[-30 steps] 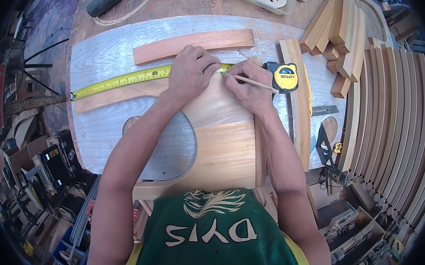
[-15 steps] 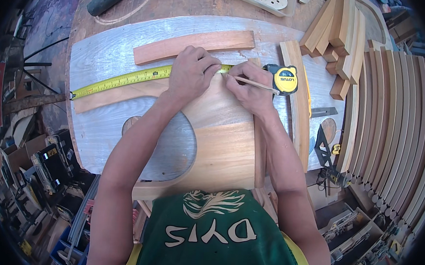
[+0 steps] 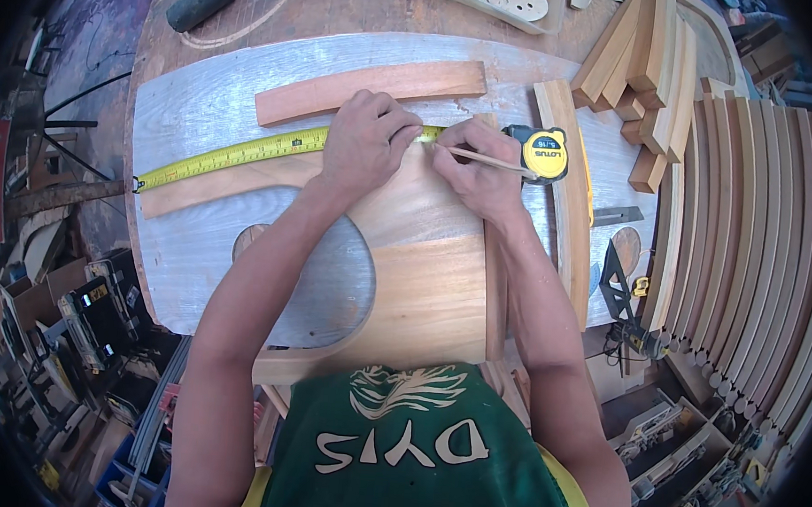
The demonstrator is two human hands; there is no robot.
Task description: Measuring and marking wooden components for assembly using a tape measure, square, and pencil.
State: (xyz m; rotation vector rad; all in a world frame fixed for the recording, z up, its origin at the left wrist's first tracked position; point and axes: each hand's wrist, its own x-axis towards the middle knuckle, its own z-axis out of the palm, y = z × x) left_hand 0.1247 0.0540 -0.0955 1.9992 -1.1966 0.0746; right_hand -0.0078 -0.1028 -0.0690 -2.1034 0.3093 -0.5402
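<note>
A yellow tape measure has its blade drawn out leftward along the far edge of a curved wooden panel. My left hand pinches the blade near its middle, fingers closed and thumb at its near edge. In my right hand is a pencil, its back end toward the tape case and its tip by the blade, close to my left fingertips. That hand rests on the panel just left of the case. The blade's hooked end lies at the left of the grey board.
Beyond the tape lies a loose wood strip. Right of my hand stands a long wooden piece. Stacked wood blocks and a row of curved slats fill the right side. A black-headed mallet is far left.
My right hand has shifted very slightly, and the pencil tip with it. The tape and my left hand stay in place.
</note>
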